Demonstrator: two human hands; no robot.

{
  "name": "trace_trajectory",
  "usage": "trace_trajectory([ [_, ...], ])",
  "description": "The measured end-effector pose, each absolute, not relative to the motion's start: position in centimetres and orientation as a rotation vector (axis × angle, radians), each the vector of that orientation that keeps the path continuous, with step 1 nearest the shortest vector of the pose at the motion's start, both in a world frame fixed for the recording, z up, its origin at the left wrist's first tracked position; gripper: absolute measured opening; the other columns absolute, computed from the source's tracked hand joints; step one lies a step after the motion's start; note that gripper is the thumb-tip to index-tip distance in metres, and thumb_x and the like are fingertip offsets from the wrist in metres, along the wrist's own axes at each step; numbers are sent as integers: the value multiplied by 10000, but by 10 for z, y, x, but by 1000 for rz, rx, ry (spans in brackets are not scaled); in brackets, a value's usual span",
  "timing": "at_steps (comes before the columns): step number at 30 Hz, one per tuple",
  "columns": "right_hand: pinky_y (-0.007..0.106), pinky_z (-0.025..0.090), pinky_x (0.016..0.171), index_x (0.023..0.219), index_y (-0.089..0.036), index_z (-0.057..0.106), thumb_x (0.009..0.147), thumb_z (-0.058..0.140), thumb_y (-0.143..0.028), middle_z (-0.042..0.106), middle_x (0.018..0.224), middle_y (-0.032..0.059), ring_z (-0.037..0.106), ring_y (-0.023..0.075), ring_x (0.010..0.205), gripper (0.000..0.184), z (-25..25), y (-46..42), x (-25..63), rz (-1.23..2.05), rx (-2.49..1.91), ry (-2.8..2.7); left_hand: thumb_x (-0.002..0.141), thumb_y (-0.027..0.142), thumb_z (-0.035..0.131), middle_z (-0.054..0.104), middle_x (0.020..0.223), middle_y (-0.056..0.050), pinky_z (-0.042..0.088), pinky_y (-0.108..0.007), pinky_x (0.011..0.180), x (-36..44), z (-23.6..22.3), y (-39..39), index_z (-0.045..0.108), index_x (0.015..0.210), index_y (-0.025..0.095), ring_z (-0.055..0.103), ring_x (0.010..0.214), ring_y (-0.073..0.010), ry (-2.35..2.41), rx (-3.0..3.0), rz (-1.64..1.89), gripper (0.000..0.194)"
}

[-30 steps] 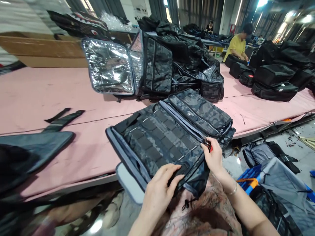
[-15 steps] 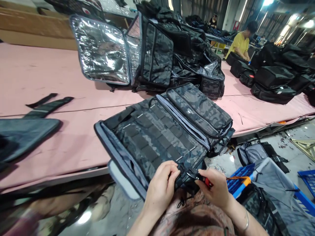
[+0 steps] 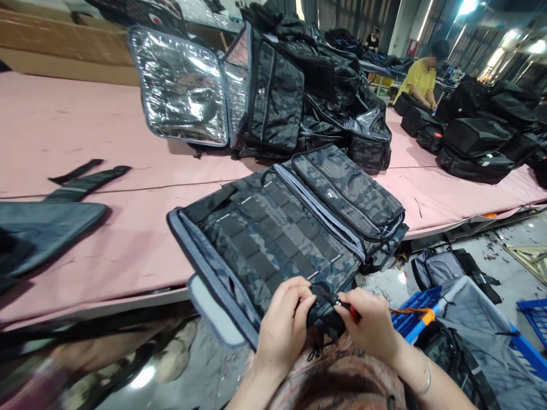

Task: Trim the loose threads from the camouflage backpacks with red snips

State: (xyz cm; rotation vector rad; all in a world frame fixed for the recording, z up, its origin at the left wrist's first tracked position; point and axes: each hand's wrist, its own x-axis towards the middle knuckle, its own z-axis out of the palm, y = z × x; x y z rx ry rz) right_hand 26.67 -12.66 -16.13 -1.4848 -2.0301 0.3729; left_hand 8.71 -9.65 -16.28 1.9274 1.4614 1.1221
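A dark camouflage backpack (image 3: pixel 273 233) lies slanted over the pink table's front edge, with its grey-lined side opening toward the lower left. My left hand (image 3: pixel 285 324) is closed, pinching black fabric on the backpack's near edge. In my right hand (image 3: pixel 371 322), also closed, are small red-handled thread snips (image 3: pixel 354 313); their blades are mostly hidden by the fingers and dark fabric. The fingertips of both hands are close together at that edge. An orange cord (image 3: pixel 408 311) shows just right of my right hand.
Behind the backpack stands an open bag with silver lining (image 3: pixel 183 85), beside more camouflage bags. Black bags (image 3: pixel 474 136) are piled on the right of the pink table (image 3: pixel 141 222), near a person in yellow (image 3: pixel 421 77). A blue-framed crate (image 3: pixel 482 319) is at lower right.
My right hand has moved slightly left and up, closer to my left hand. The snips' metal blades, visible before, are now mostly out of sight. The backpack has barely moved.
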Motion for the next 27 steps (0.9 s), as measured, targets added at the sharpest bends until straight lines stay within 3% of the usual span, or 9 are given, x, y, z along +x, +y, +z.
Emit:
trace_trajectory([
  [3,213,398,618,893,-182,576,849,517,-288,594,715,6,552,118,648,130,-167,-123,270,510,-1419,-1771,877,308,362,619,921,-52,464,-274,841,81,-162,-94,588,746,189,577,897,-150,1446,1903,1082,287],
  [7,215,441,695,989,-176,563,854,467,-253,632,852,25,582,126,756,182,-174,-108,264,679,-1448,-1530,863,339,400,596,1091,-50,456,-327,896,78,-163,-89,560,1133,248,560,1007,-179,1469,2115,864,327],
  [9,230,451,738,1058,-189,563,818,512,-263,640,927,31,587,143,816,257,-179,-99,256,752,-1443,-1503,861,332,404,595,1068,-47,488,-294,828,78,-165,-88,586,1098,262,583,954,-169,1450,2200,808,307],
  [11,237,457,708,1048,-195,589,752,600,-294,651,870,21,585,148,744,313,-185,-91,249,756,-1477,-1472,865,328,406,611,992,-38,499,-250,761,78,-166,-87,626,988,249,604,873,-146,1431,2235,831,265],
  [16,217,422,590,780,-180,617,712,639,-337,620,682,-7,535,120,585,173,-198,-83,239,718,-1520,-1386,866,278,427,632,830,-17,478,-203,668,79,-168,-86,605,867,207,604,747,-119,1397,2303,955,191],
  [20,212,382,551,730,-179,581,724,618,-374,563,602,-28,482,108,541,198,-201,-79,237,682,-1562,-1362,858,143,374,606,728,0,444,-201,626,77,-158,-94,554,769,193,567,674,-107,1216,2417,1014,207],
  [24,215,374,558,715,-175,569,717,612,-384,557,611,-29,472,106,547,213,-194,-70,239,779,-1547,-1250,817,95,405,602,746,6,447,-156,611,60,-150,-116,547,832,199,577,664,-83,1014,2350,1041,176],
  [27,215,381,562,683,-161,579,718,599,-389,549,611,-19,482,111,572,231,-183,-69,242,923,-1445,-1141,802,90,465,618,843,-9,464,-145,683,48,-153,-130,573,899,211,606,755,-90,1125,2290,1198,189],
])
